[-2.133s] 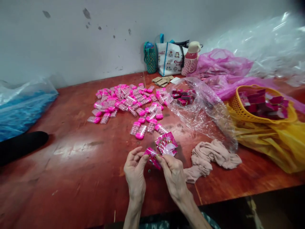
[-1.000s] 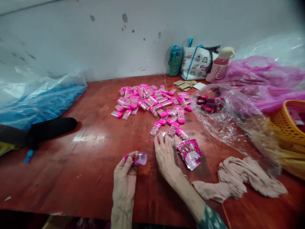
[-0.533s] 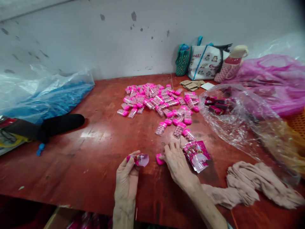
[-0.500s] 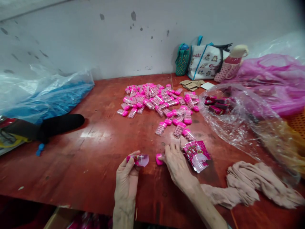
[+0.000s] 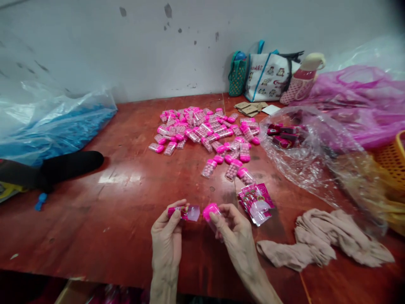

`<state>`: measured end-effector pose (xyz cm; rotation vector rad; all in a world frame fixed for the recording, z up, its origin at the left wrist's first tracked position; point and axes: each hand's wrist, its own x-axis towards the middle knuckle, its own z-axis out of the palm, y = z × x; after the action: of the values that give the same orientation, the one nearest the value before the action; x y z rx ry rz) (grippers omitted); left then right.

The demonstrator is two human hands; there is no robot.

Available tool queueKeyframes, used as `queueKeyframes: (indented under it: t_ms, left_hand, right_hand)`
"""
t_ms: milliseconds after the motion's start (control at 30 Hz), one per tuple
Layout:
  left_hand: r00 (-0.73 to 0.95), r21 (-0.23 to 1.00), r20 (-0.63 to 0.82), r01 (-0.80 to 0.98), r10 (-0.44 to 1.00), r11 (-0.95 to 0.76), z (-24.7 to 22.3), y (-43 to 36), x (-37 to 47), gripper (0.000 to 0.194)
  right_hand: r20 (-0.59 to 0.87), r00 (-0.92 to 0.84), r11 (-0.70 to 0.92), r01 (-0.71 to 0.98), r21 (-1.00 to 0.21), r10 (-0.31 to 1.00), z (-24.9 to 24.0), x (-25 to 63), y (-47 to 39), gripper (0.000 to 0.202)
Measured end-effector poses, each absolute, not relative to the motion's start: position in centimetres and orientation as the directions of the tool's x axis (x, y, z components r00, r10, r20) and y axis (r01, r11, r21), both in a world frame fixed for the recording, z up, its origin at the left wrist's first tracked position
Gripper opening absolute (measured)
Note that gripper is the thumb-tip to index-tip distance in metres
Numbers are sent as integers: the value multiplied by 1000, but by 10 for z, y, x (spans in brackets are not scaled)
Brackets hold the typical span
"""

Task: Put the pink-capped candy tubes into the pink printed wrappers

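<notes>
My left hand (image 5: 167, 234) pinches a magenta printed plastic sleeve (image 5: 190, 213) with a clear end that points right. Facing it, my right hand (image 5: 236, 228) grips a small candy bottle (image 5: 211, 210), its pink cap turned toward the sleeve; the fingers hide most of the bottle's body. A narrow gap separates bottle and sleeve. Just beyond my right hand lies a stack of flat magenta sleeves (image 5: 257, 202). Farther back, a heap of clear bottles (image 5: 196, 126) with pink caps and pink balls inside is spread over the red table (image 5: 126, 219).
A clear plastic bag (image 5: 297, 164) with dark red packets lies at right, near a crumpled beige cloth (image 5: 319, 240). A white bag (image 5: 267, 80) and bottles stand against the wall. At left are a bag of blue material (image 5: 60, 131) and a black padded object (image 5: 72, 166).
My right hand has lifted the bottle off the table and turned it, bringing the cap up near the sleeve. My left hand keeps its pinch. The view has shifted slightly.
</notes>
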<state>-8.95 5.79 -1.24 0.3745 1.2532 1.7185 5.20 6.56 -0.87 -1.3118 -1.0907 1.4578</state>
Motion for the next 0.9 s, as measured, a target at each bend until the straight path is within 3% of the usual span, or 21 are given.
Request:
queueKeyframes:
  t_ms: [300, 433, 567, 700, 800, 900]
  left_hand:
    - [-451, 896, -244, -445, 859, 21, -10, 61, -75, 19]
    - [-481, 886, -228, -463, 846, -25, -4, 67, -64, 28]
    - [-464, 839, -285, -544, 839, -16, -3, 71, -50, 33]
    - [-276, 729, -431, -668, 859, 151, -7, 69, -38, 23]
    - [-178, 673, -462, -709, 869, 212, -10, 68, -32, 19]
    - [-140, 648, -467, -726, 873, 230, -11, 69, -28, 18]
  right_hand:
    - [-263, -126, -276, -106, -955, 957, -6, 52, 60, 31]
    - [-252, -114, -262, -79, -962, 961, -5, 53, 61, 30]
    - [-166, -13, -166, -18, -986, 986, -9, 53, 59, 23]
    - [-8, 55, -14, 111, -994, 998, -19, 54, 57, 20]
    - [120, 110, 100, 175, -979, 987, -23, 57, 56, 23]
    - [117, 154, 93, 158, -983, 981, -22, 59, 56, 21]
